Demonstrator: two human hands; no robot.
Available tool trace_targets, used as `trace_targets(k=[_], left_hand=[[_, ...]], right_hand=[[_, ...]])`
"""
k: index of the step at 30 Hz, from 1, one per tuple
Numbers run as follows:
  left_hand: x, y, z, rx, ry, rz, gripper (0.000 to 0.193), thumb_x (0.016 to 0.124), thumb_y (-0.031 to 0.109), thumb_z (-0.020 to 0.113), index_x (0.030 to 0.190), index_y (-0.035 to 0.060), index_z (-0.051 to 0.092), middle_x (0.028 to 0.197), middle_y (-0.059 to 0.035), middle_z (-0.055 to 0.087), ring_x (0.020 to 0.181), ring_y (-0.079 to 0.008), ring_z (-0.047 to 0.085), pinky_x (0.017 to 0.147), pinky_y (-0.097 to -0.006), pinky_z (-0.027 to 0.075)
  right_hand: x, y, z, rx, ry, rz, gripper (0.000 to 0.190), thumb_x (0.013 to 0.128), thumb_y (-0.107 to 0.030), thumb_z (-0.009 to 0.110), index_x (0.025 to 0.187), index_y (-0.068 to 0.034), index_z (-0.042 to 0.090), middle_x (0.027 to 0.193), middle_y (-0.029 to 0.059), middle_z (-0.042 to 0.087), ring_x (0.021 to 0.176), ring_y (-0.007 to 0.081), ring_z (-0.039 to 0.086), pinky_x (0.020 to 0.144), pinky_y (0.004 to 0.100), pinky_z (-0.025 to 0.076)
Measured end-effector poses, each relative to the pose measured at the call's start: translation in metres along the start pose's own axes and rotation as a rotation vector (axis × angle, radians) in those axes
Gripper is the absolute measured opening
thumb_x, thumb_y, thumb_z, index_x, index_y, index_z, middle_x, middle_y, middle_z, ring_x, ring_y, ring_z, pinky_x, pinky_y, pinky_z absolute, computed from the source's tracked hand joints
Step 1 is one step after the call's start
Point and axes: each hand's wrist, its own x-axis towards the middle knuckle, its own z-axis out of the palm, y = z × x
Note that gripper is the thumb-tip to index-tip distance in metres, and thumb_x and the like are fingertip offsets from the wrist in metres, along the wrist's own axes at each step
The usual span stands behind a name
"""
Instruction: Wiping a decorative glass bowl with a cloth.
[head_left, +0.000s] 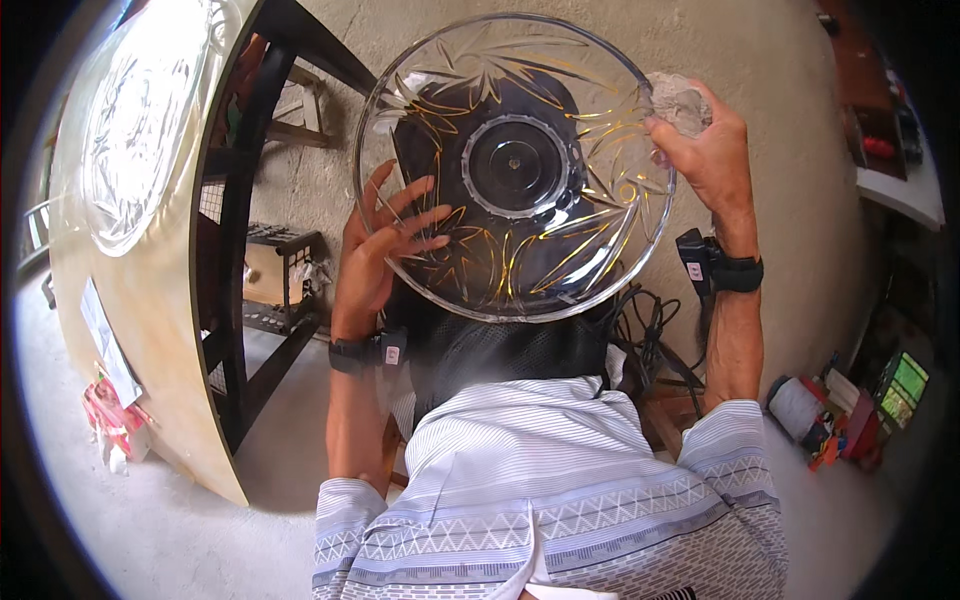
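Note:
A large round clear glass dish (517, 276) with cut leaf patterns and gold lines is held up before my chest. My left hand (379, 236) supports its left rim, fingers spread and seen partly through the glass. At the upper right rim, my right hand (712, 150) grips a crumpled greyish wad (679, 103), perhaps cloth, pressed against the glass. The right thumb lies close to the rim. Dark material over my lap shows through the dish.
To the left stands a table (161, 330) with a dark frame, bearing a second glass dish (139, 142) and a folded white strip (109, 337). Black cables (652, 322) hang at my right. Assorted items (825, 420) lie on the floor farther right.

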Motion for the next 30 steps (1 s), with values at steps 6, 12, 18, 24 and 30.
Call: trace_targets(k=[6,12,18,24,30], left_hand=[[0.001,0.001,-0.001,-0.012,-0.025,-0.002,0.092,0.087,0.012,0.063,0.166,0.0024,0.016,0.154,-0.0284,0.049,0.130,-0.0461,0.063,0.097,-0.0540,0.063],[0.002,0.000,0.002,0.005,-0.020,0.018,0.092,0.088,0.014,0.064,0.166,0.0023,0.017,0.153,-0.0284,0.050,0.129,-0.0445,0.065,0.096,-0.0519,0.063],[-0.002,0.003,0.009,0.056,0.002,0.041,0.089,0.088,0.010,0.059,0.166,0.0009,0.017,0.152,-0.0281,0.050,0.127,-0.0404,0.066,0.095,-0.0476,0.063],[-0.003,-0.004,0.005,0.083,-0.001,0.090,0.088,0.091,0.011,0.059,0.167,0.0028,0.015,0.154,-0.0279,0.050,0.128,-0.0397,0.066,0.095,-0.0477,0.063],[-0.002,-0.006,0.005,0.063,0.006,0.079,0.087,0.090,0.006,0.055,0.167,0.0041,0.015,0.155,-0.0274,0.049,0.127,-0.0383,0.066,0.097,-0.0479,0.062]], right_hand=[[-0.021,-0.016,0.002,0.198,0.213,0.027,0.033,0.087,-0.012,0.080,0.116,0.002,0.071,0.083,0.0045,0.074,0.066,0.0093,0.066,0.061,0.0269,0.054],[-0.049,-0.061,-0.002,0.269,-0.100,-0.099,0.033,0.087,-0.013,0.082,0.117,-0.002,0.071,0.091,0.0108,0.077,0.069,0.0178,0.072,0.063,0.0318,0.057],[-0.065,-0.051,0.024,-0.514,-0.601,-0.419,0.034,0.083,-0.019,0.083,0.108,-0.003,0.068,0.094,0.0189,0.070,0.085,0.0424,0.070,0.075,0.0488,0.056],[-0.088,-0.047,0.058,-0.592,-0.644,-0.400,0.037,0.079,-0.006,0.077,0.113,-0.002,0.063,0.104,0.0205,0.061,0.098,0.0402,0.065,0.087,0.0513,0.052],[-0.100,-0.060,0.113,-0.166,-0.713,-0.392,0.052,0.074,0.001,0.075,0.124,-0.002,0.064,0.108,0.0218,0.065,0.103,0.0440,0.066,0.089,0.0507,0.053]])
